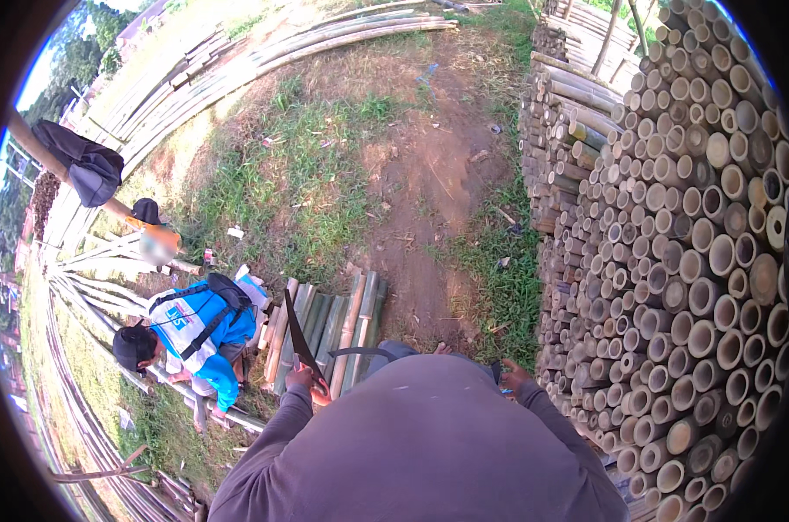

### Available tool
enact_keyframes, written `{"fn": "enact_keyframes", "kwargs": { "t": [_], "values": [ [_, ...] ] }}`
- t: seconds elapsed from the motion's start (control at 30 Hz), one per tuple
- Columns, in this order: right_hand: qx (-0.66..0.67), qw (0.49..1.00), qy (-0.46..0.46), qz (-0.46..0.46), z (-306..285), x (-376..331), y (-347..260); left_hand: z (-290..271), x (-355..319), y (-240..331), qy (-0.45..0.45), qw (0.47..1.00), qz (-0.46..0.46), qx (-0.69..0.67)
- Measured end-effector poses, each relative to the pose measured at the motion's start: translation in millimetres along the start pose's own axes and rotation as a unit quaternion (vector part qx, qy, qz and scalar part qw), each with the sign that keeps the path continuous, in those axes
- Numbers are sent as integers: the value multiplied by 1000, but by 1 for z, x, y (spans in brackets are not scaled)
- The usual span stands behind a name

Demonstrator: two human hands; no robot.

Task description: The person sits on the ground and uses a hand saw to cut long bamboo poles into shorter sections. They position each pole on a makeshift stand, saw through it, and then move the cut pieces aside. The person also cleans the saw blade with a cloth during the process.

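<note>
Fingers (302,379) of the left hand (307,383) wrap the saw (297,335), its blade pointing up and away over short bamboo lengths (334,326). The right hand (514,378) nears stacked bamboo poles (690,261); its fingers' state is unclear.

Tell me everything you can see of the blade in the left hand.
The blade is long, dark and narrow, metal by its look, slightly curved. It points up and away from the left hand, which grips its lower end; the handle is hidden. Behind it lie cut bamboo lengths on the ground. Its edge is too small to judge.
</note>
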State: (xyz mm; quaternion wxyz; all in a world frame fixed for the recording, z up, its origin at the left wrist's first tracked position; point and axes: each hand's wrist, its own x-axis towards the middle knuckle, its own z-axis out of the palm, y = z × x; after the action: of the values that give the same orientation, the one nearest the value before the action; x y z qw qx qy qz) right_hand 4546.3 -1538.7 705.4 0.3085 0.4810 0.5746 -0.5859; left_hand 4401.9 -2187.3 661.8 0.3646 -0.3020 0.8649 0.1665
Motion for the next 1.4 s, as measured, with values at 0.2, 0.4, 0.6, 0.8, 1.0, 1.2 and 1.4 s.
{"fn": "enact_keyframes", "kwargs": {
  "t": [0.2,0.4,0.6,0.8,1.0,1.2,1.4],
  "values": [
    [-342,900,69,-262,-54,78,-353,14,6,69,-75,996,-31,30],
    [-387,873,13,-296,-19,201,-528,-43,143,268,-52,998,-29,9],
    [-293,927,-17,-235,-30,293,-565,-218,327,570,107,985,53,-124],
    [-358,909,120,-178,-79,389,-801,-397,366,968,178,941,180,-225],
    [-369,871,242,-218,-189,590,-1021,-375,464,1185,208,921,206,-256],
    [-292,872,194,-342,-192,627,-1420,-387,559,1219,56,995,48,-69],
    [-347,857,182,-336,-169,764,-1631,-457,727,1346,-11,996,14,86]
  ]
}}
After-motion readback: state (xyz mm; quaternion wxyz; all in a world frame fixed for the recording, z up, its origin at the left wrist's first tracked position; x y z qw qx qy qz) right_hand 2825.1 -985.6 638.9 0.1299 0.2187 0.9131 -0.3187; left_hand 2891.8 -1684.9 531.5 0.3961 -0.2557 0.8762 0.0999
